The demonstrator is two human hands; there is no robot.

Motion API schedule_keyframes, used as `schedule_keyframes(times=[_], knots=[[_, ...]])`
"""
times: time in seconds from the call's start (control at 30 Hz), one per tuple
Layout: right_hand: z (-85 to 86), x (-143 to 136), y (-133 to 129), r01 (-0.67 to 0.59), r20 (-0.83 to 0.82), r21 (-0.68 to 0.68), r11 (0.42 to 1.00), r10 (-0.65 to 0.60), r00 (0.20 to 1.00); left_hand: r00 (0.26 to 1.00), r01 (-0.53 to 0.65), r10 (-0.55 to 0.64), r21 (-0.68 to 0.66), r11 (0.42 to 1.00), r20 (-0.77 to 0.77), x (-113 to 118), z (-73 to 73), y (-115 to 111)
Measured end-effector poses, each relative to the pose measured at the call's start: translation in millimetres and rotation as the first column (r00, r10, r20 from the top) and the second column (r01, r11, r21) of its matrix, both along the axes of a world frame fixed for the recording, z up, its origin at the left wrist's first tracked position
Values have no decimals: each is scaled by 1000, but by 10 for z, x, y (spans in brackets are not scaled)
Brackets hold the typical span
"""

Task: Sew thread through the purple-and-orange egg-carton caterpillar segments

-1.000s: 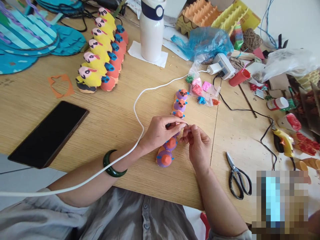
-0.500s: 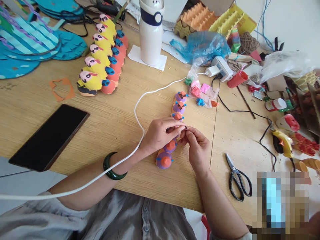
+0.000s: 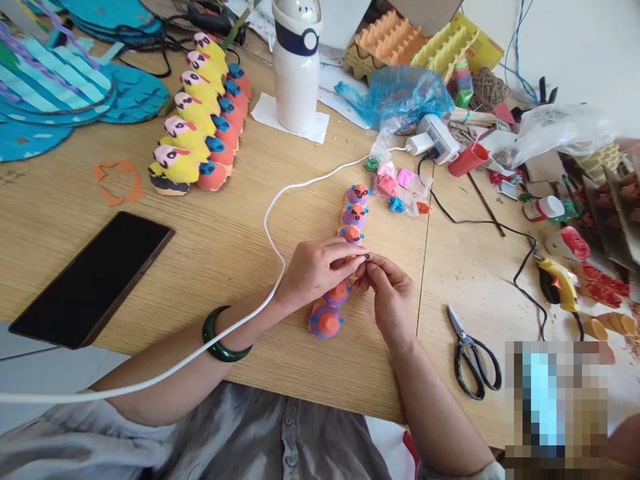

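Observation:
My left hand (image 3: 313, 270), a dark green bangle (image 3: 213, 337) on its wrist, reaches over a row of purple and orange clay-covered bumps (image 3: 327, 322). Its thumb and fingertips are pinched around a tiny piece of black clay (image 3: 367, 257). From the right, my right hand (image 3: 393, 287) meets it there, thumb and forefinger closed on the same dark bit. The bumps carry small blue side pieces; the far ones have black face markings, while the nearest shows none. My hands hide the middle of the row.
A white cable (image 3: 273, 230) runs across my left forearm. Scissors (image 3: 470, 353) lie at right, near a yellow glue gun (image 3: 560, 283). Wrapped clay lumps (image 3: 387, 183), a white bottle (image 3: 297, 80), a phone (image 3: 95, 277) and yellow painted figures (image 3: 183, 133) surround the work.
The view has shifted slightly, so the table's things sit a little further left. Both hands keep their pinch, and the dark bit between the fingertips shows a little more clearly.

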State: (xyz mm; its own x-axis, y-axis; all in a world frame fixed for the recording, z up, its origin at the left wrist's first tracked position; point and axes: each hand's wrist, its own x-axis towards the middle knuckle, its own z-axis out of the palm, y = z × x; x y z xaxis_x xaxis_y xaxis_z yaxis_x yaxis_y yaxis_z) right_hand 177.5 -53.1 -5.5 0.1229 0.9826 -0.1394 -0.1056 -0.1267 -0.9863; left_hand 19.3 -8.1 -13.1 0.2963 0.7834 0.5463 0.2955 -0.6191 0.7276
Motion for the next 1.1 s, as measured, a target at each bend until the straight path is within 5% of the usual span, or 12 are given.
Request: schedule_keyframes(times=[0.4, 0.83, 1.1], knots=[[60, -20, -5, 51, 103, 27, 998, -53, 993, 999, -35, 33, -93, 995, -23, -2, 61, -19], [82, -36, -10, 140, 159, 120, 983, -158, 974, 995, -36, 41, 66, 997, -87, 4, 40, -35], [48, -4, 12, 195, 103, 71, 978, -202, 974, 995, 10, 17, -269, 963, 97, 11, 86, -28]])
